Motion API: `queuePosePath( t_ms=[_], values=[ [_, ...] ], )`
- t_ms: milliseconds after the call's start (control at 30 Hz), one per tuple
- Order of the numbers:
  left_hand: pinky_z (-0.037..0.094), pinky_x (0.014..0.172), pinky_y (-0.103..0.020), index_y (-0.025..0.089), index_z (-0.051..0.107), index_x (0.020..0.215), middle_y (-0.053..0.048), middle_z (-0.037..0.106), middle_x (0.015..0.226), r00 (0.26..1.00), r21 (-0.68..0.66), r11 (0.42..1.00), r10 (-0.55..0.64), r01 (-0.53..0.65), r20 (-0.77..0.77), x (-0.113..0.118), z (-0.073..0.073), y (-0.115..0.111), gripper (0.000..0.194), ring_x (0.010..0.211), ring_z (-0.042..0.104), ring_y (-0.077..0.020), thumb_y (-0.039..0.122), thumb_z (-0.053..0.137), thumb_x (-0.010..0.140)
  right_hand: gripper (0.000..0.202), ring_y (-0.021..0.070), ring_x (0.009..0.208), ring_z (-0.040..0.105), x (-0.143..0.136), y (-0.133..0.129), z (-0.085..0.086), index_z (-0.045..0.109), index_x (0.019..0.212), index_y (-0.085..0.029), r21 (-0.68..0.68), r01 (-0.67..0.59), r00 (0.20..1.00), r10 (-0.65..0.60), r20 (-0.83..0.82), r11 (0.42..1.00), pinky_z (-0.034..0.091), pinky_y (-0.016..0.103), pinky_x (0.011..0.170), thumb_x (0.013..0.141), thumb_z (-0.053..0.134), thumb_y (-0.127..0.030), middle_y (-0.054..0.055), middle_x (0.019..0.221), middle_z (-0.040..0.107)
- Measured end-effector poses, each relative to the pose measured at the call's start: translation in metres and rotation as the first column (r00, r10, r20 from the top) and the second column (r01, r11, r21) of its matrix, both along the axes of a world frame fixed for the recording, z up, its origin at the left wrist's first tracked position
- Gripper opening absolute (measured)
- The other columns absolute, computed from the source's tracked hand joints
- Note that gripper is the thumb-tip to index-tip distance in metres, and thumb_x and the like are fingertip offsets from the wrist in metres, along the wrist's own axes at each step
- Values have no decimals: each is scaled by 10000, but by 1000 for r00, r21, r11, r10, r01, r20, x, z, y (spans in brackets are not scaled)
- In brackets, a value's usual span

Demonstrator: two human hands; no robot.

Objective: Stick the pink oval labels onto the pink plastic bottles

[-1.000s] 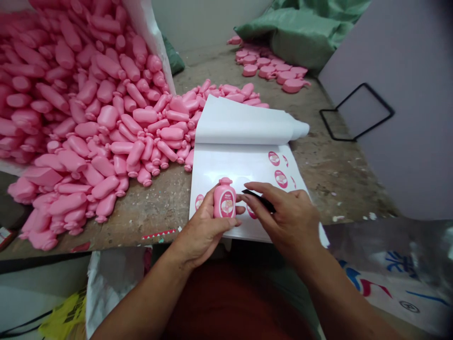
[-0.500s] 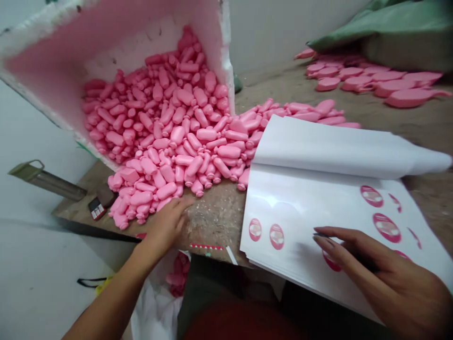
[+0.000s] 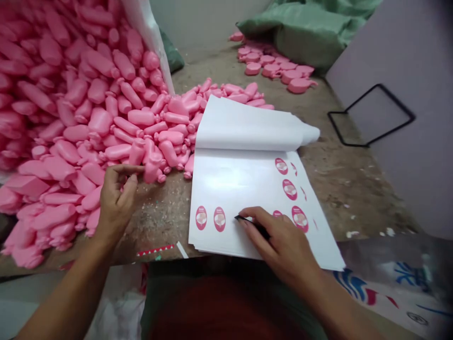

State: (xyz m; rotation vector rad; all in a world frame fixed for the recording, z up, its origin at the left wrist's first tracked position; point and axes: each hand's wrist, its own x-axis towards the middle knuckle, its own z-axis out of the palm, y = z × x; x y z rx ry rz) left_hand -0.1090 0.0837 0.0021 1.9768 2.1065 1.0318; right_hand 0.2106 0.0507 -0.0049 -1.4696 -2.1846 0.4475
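My left hand [image 3: 118, 200] is at the front edge of the pile of pink bottle-shaped pieces [image 3: 102, 118]. Its index finger is stretched out to one pink piece [image 3: 153, 167], and the thumb is apart from it. A stack of white sticker sheets [image 3: 226, 184] lies to the right, its top sheets folded back. Pink oval stickers [image 3: 219, 219] remain on the exposed sheet. My right hand [image 3: 276, 241] is over the sheet, closed on a thin dark pointed tool [image 3: 260, 228] whose tip points left.
A white foam box [image 3: 154, 42] full of pink pieces stands at the left. Flat pink pieces [image 3: 300, 85] lie by a green sack [image 3: 300, 33] at the back. A black wire frame [image 3: 368, 144] is at the right, above a printed plastic bag [image 3: 382, 283].
The view has swung right and closer to the pile. My left hand has moved from the bare tabletop to a pink piece. My right hand has moved left across the sheet with the tool.
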Motion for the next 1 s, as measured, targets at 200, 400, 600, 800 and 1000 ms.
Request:
queuePosePath(
  t_ms=[200, 400, 600, 800, 1000],
  values=[
    [524, 936, -379, 198, 591, 1189, -85, 680, 1112, 848, -57, 951, -243, 304, 470, 88, -13, -22, 329, 1051, 655, -199, 121, 464, 896, 225, 173, 483, 535, -14, 6, -1, 682, 934, -212, 92, -51, 997, 46, 59, 994, 362, 284, 525, 978, 465, -254, -5, 663, 726],
    [513, 981, -394, 173, 686, 1155, -111, 679, 1206, 932, -26, 937, -349, 348, -97, 64, -9, -15, 424, 1119, 631, -222, 10, 443, 849, 287, 191, 462, 548, -12, 8, -3, 691, 932, -224, 77, -53, 998, 49, 46, 996, 382, 295, 513, 1002, 429, -319, -6, 601, 695],
    [501, 1007, -455, 196, 672, 1255, -112, 643, 1368, 880, -361, 891, -384, 275, -278, 37, 2, 7, 504, 1210, 616, -282, 30, 393, 870, 308, 231, 459, 555, -10, 7, -10, 713, 946, -254, 39, -8, 999, 7, 40, 999, 393, 323, 506, 983, 434, -379, 1, 604, 701],
    [481, 1043, -449, 160, 691, 1159, -159, 516, 1496, 896, -478, 834, -402, 275, -187, 51, 9, 11, 328, 1307, 556, -311, 198, 452, 938, 282, 241, 511, 579, -11, 6, -7, 726, 941, -266, -36, 20, 1000, -19, 22, 999, 382, 313, 512, 953, 470, -383, 6, 631, 717],
    [486, 975, -480, 159, 639, 919, -157, 658, 1180, 977, -391, 916, -153, 85, -147, 63, -8, 11, 119, 1133, 605, -327, 128, 561, 834, 245, 221, 506, 571, -12, 7, -5, 718, 958, -250, -29, 13, 998, -11, 55, 999, 371, 305, 530, 944, 491, -342, 3, 667, 736]
  ],
)
